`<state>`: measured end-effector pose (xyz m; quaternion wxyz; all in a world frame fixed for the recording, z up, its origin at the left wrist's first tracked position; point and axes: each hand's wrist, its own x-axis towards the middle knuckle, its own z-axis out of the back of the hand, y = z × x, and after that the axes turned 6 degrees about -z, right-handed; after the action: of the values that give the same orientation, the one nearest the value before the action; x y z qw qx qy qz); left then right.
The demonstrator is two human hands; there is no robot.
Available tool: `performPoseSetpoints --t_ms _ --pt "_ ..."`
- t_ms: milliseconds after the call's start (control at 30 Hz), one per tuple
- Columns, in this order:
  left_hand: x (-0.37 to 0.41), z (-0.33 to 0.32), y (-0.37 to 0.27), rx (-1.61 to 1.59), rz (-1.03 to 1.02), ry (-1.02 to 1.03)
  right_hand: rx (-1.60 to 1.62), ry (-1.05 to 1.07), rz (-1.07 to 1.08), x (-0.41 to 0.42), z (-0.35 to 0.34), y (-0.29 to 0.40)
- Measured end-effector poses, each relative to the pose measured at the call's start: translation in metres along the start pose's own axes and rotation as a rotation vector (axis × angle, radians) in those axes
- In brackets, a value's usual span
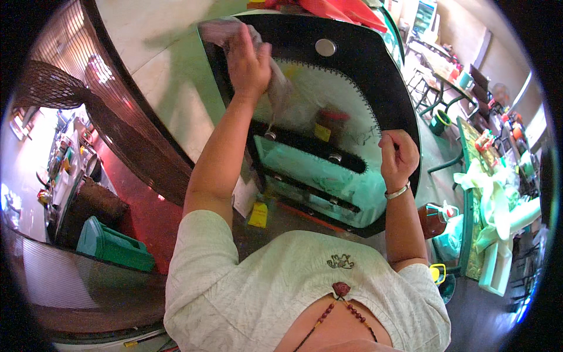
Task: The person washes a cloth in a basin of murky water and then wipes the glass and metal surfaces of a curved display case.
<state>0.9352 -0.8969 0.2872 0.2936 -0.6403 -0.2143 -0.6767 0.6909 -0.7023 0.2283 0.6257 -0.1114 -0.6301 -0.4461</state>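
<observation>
Before me stands a glass panel [374, 57] with a wide black border, a dotted inner edge and round metal fittings. My left hand [248, 66], its fingers spread, presses a crumpled pale cloth [279, 83] against the panel's upper left part; the cloth's loose end hangs down the glass. At the right border is my right hand [399, 155], its fingers curled in, with a bracelet on the wrist. Nothing shows inside that fist, and whether it touches the border is unclear. A dark red shape with a yellow label [322, 132] appears in the glass, seen through it or reflected.
Red material [343, 13] lies beyond the panel's top edge. A yellow tag [258, 214] sits below its lower left. Brown netting [127, 132] hangs to my left, near a green bin [112, 246]. At right, a table [468, 211] holds pale bags; a dark red container [433, 220] stands beside it.
</observation>
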Motion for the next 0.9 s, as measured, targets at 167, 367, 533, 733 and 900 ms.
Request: performPoseSetpoints --t_ms 167,367,533,733,900 --pt "-0.032 -0.008 -0.009 -0.055 -0.197 0.069 -0.011 -0.035 -0.114 -0.014 -0.003 -0.006" --pt "-0.056 -0.017 -0.038 0.032 -0.427 0.264 -0.055 -0.018 -0.126 -0.022 -0.002 -0.022" --pt "-0.021 -0.011 0.017 -0.074 -0.144 -0.075 -0.050 -0.075 -0.213 -0.025 0.005 -0.027" --pt "-0.065 -0.003 0.111 -0.272 0.239 -0.204 -0.154 -0.008 -0.098 -0.029 0.006 -0.040" --pt "-0.029 0.012 0.114 -0.160 0.230 -0.129 -0.193 0.006 -0.050 -0.022 -0.006 -0.034"
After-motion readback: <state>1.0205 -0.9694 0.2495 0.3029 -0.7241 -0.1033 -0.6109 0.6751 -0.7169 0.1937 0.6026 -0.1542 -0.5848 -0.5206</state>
